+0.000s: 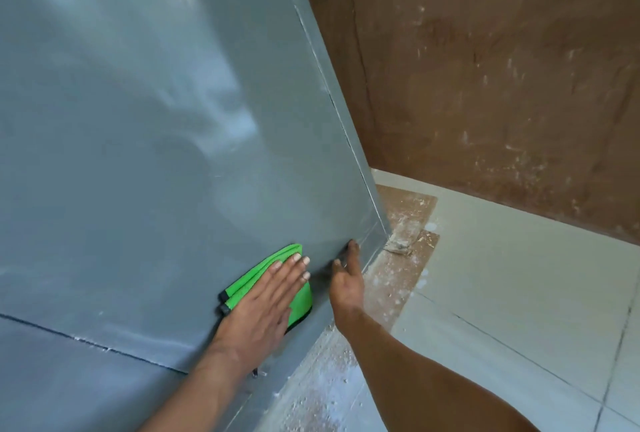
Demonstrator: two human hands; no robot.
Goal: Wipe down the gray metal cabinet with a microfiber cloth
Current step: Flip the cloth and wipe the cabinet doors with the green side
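Note:
The gray metal cabinet [145,126] fills the left and middle of the view, its glossy door face tilted in the frame. A folded green microfiber cloth [268,267] with a dark edge lies flat against the lower part of the door. My left hand [266,296] presses on the cloth with straight fingers. My right hand [346,275] touches the cabinet's bottom right corner with straight fingertips and holds nothing.
A brown wooden panel [502,68] stands to the right of the cabinet. Pale floor tiles [519,293] spread below it, dusted with white debris along the cabinet's base. A brown board [408,217] lies on the floor at the corner.

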